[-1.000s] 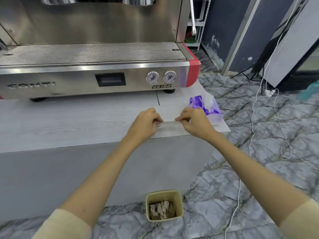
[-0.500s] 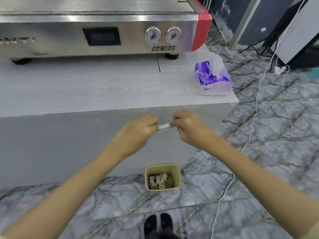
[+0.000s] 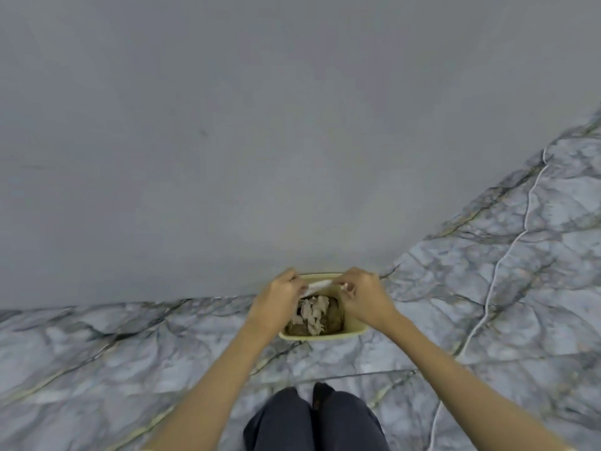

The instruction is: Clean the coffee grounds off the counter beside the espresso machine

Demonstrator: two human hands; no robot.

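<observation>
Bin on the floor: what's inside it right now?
The bin holds crumpled pale tissues over dark brown material, possibly grounds. The left hand and right hand stretch a tissue strip above it, covering its side parts.

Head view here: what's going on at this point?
A person is bent over a small yellow bin on the marble floor, beside the grey counter front. The left hand and right hand pinch a folded white tissue between them, right above the bin, which already holds crumpled tissues. It has not been dropped yet.
</observation>
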